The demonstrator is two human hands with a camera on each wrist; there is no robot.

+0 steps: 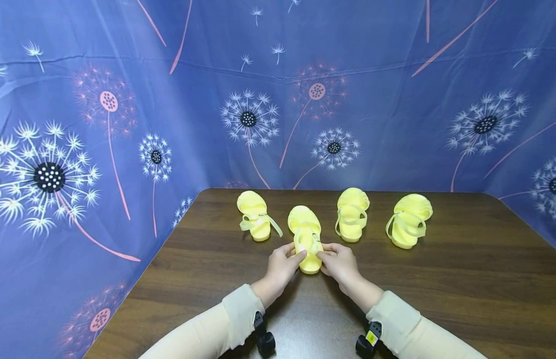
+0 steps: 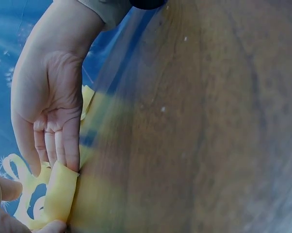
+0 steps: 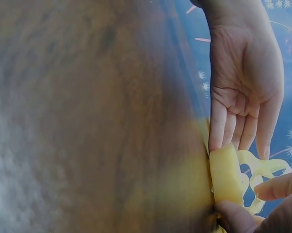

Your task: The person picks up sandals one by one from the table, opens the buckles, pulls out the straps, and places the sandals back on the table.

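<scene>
A pale yellow sandal [image 1: 304, 219] lies on the table between my two hands, its heel end towards me. My left hand [image 1: 280, 269] holds its left side near the heel, the thumb over the strap area. On the opposite side my right hand [image 1: 343, 267] grips it in the same way, thumb on the strap. In the left wrist view the heel [image 2: 61, 194] of the sandal shows between the fingertips of both hands. The right wrist view shows the same heel [image 3: 226, 174] and the looped straps [image 3: 269, 167]. The fingers partly hide the sandal's sides.
More yellow sandals stand along the back of the brown wooden table [image 1: 462, 279]: one at left [image 1: 252, 202], one right of the middle [image 1: 352, 198], one further right [image 1: 412, 205]. A blue dandelion-print cloth [image 1: 376, 99] hangs behind and at both sides.
</scene>
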